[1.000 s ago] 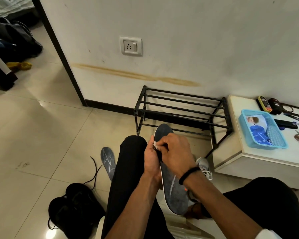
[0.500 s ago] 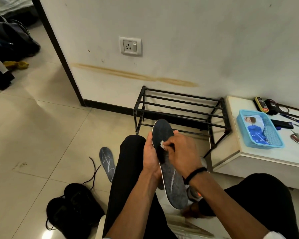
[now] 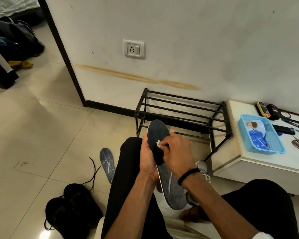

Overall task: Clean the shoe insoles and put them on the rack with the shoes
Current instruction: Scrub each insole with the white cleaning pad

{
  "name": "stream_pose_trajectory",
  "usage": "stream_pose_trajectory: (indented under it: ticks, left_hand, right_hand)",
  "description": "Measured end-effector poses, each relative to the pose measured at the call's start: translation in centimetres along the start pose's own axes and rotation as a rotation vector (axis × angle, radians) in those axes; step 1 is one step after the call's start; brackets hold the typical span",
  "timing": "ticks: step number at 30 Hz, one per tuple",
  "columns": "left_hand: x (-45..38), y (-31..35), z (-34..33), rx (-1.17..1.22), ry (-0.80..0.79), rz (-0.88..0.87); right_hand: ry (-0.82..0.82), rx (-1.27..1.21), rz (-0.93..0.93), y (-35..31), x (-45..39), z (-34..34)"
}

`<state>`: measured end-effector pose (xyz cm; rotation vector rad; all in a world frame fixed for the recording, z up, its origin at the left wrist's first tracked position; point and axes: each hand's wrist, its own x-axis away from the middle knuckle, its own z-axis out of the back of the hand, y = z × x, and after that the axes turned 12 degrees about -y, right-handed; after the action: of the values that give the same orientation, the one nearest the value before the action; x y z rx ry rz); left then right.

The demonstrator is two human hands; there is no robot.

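Single head-worn view, looking forward and down, close over hands (image 3: 164, 156), wall beyond

The held insole (image 3: 169, 185) is dark grey with a white edge and a pale streak; the insole on the floor (image 3: 107, 163) is the same grey, marked with white zigzag lines. The shoes (image 3: 71, 209) and rack (image 3: 183, 111) are black. The basket (image 3: 259, 133) is light blue — a blue-printed packet inside. The floor tiles (image 3: 33, 135) are cream, and the white wall (image 3: 197, 40) carries a yellowish-brown smear.
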<state>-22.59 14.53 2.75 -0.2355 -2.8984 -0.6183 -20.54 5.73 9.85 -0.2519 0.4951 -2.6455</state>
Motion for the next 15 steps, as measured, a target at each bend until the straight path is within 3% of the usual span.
stream_pose_trajectory:
  ticks: [4, 11, 15]
  left_hand:
    - [-0.1, 0.3, 0.5, -0.007, -0.040, -0.007]
    - [0.1, -0.5, -0.5, -0.035, -0.045, 0.036]
    - [-0.1, -0.1, 0.0, 0.003, -0.056, 0.020]
  right_hand:
    - [-0.033, -0.133, 0.037, 0.0, 2.4, -0.1]
    - [0.052, -0.115, -0.061, 2.0, -0.2, -0.2]
    - [0.017, -0.126, -0.020, 1.5, 1.2, -0.2]
